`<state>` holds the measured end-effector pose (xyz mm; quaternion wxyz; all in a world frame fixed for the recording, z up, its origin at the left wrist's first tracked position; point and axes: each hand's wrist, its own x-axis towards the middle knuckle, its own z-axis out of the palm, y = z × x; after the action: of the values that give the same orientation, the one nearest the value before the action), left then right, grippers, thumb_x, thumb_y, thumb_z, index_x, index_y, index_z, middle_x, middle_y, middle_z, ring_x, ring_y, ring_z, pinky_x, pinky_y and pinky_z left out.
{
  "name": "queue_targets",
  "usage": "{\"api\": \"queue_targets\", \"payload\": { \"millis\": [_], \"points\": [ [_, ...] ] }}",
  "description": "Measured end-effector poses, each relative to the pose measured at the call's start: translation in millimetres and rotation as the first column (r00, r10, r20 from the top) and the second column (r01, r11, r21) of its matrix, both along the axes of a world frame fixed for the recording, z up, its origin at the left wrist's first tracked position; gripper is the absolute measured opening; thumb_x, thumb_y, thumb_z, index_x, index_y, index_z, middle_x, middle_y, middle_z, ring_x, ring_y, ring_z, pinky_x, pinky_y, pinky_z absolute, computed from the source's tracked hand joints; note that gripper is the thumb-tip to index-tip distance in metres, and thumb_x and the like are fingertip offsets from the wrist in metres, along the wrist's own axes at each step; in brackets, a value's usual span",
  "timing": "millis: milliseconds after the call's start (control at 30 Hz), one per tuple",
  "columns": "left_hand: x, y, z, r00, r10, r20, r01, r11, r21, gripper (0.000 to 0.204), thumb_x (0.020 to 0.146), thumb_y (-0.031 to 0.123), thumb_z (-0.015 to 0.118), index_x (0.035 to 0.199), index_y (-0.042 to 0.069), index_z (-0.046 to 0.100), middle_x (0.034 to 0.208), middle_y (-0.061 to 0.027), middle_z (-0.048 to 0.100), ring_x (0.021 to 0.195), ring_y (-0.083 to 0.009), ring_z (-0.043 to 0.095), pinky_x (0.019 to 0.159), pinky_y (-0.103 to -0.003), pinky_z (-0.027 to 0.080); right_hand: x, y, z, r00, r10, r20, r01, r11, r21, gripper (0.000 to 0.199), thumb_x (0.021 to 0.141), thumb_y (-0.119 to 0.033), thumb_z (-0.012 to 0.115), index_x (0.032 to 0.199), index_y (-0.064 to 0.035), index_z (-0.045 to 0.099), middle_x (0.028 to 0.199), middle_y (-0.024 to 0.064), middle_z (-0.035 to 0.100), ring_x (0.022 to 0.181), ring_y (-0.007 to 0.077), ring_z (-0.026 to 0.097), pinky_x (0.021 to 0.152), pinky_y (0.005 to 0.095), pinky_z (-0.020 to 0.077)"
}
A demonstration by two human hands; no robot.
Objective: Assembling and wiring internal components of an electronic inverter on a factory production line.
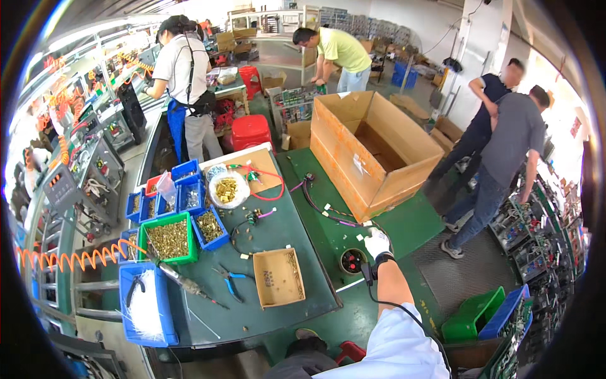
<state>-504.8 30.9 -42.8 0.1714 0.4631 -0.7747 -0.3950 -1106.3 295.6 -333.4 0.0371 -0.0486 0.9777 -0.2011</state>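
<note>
I read the containers first, taking the large open brown cardboard box on the green table as landmark. The box stands on the table's far right part; its inside shows only bare cardboard. Left of the box, a green plastic bin holds a heap of small brass-coloured parts. Blue plastic bins beside it hold similar small metal parts. A round white dish carries more brass pieces. Nearer to me than the box, a shallow brown cardboard tray lies flat, with small parts along its right wall. A blue crate at the table's near left corner holds white fibrous material.

My right hand, in a white fabric glove, hangs just in front of the box, above a thin dark wire harness with coloured connectors. Its grip is closed on a small white piece; I cannot tell what the piece is. My left hand is out of frame.
</note>
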Motion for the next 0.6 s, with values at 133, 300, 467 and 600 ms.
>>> {"api": "queue_targets", "payload": {
  "millis": [133, 300, 467, 600],
  "points": [
    [-76, -3, 36, 0.978, -0.069, 0.196, 0.094, 0.988, -0.124, 0.032, 0.094, 0.002, 0.053, 0.125, -0.007, 0.057, 0.123, -0.0171, 0.063, 0.117, -0.0236, 0.058, 0.102, -0.034, 0.042, -34, 12, -47, 0.989, 0.106, -0.107, -0.101, 0.994, 0.051, 0.053, 0.076, -0.021, 0.065, 0.125, -0.0052, 0.052, 0.135, 0.0189, 0.05, 0.118, 0.0393, 0.053, 0.098, 0.0484, 0.0445],
    [-95, 8, 25, 0.97, -0.063, 0.233, 0.089, 0.991, -0.103, 0.03, 0.094, 0.004, 0.054, 0.121, -0.006, 0.06, 0.119, -0.0179, 0.065, 0.115, -0.0238, 0.059, 0.101, -0.034, 0.043, -44, -8, -44, 0.99, 0.136, -0.035, -0.117, 0.937, 0.329, 0.04, 0.077, -0.024, 0.066, 0.114, -0.0093, 0.06, 0.131, 0.0173, 0.05, 0.11, 0.034, 0.055, 0.091, 0.0482, 0.0459],
    [-117, 18, 35, 0.938, -0.087, 0.336, 0.14, 0.981, -0.137, 0.03, 0.094, 0.005, 0.056, 0.122, -0.005, 0.06, 0.119, -0.0179, 0.065, 0.114, -0.0242, 0.06, 0.1, -0.033, 0.044, -47, -16, -22, 0.986, 0.149, -0.076, -0.133, 0.974, 0.184, 0.024, 0.076, -0.022, 0.063, 0.096, -0.0084, 0.065, 0.096, 0.0168, 0.063, 0.101, 0.0335, 0.06, 0.081, 0.0489, 0.0493],
    [-110, 21, 26, 0.956, -0.07, 0.284, 0.112, 0.984, -0.135, 0.03, 0.094, 0.006, 0.058, 0.121, -0.005, 0.061, 0.119, -0.0179, 0.065, 0.111, -0.0257, 0.061, 0.098, -0.033, 0.045, -86, -39, 27, 0.9, 0.247, -0.358, -0.34, 0.913, -0.226, 0.014, 0.08, -0.019, 0.063, 0.083, -0.0059, 0.059, 0.083, 0.0213, 0.063, 0.074, 0.0337, 0.064, 0.064, 0.0494, 0.0511]
  ]
}}
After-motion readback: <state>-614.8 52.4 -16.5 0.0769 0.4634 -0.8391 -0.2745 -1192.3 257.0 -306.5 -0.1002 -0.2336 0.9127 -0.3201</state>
